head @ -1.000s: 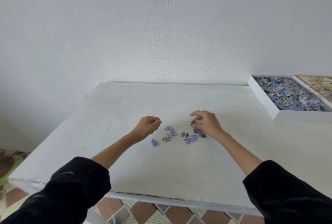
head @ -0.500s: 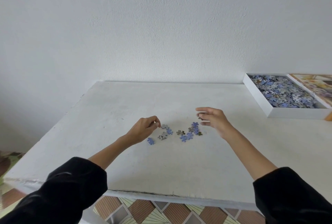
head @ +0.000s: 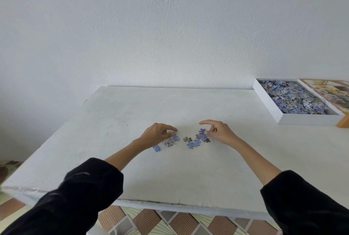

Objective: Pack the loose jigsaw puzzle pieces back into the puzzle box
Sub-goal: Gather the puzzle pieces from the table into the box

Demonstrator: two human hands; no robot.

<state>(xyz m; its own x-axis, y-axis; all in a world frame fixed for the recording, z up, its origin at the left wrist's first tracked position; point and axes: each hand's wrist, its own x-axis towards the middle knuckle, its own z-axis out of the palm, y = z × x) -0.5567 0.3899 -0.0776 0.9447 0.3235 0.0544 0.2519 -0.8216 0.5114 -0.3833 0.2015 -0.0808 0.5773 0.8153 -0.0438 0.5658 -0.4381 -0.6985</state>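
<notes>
The grip of the left hand [head: 157, 134] is narrow, thumb and fingertips pinched on a pale jigsaw piece [head: 171, 131] at the left end of a small scatter of loose pieces [head: 190, 141]. The right hand [head: 217, 131] has its forefinger stretched out and its thumb pressing a blue piece [head: 202, 131] at the right end of the scatter; whether that piece is lifted or only touched cannot be told. Both arms wear dark sleeves.

The loose pieces, about a dozen in blue, grey and brown, lie flat in the middle of the white counter [head: 188, 174], with one blue piece [head: 156, 148] a little apart at the near left. The scatter runs left to right across the view.

The puzzle box [head: 279, 117], a shallow white tray, sits well apart at the far right of the counter, its long side running away from the viewer, already heaped with pieces. Its picture lid [head: 332, 93] lies just beside it. Most of the packing looks done; only this small scatter remains.
</notes>
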